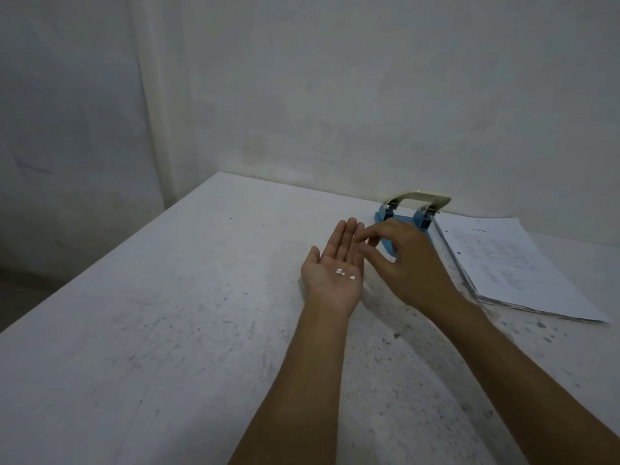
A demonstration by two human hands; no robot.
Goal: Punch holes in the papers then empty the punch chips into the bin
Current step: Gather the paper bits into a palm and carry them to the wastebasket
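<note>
My left hand (335, 266) lies flat with the palm up above the white table (167, 330), and a few small white punch chips (345, 274) rest on the palm. My right hand (406, 260) hovers just right of it, fingers pinched together near the left fingertips; whether a chip sits between them I cannot tell. Behind the right hand stands a blue hole punch (407, 214) with a cream handle, partly hidden by my fingers. A stack of printed papers (503, 263) with punched holes along its left edge lies to the right. No bin is in view.
The table butts against a pale wall (335, 95) at the back. Its left edge (100, 256) drops off to a dark floor. Dark specks mark the tabletop near my right forearm.
</note>
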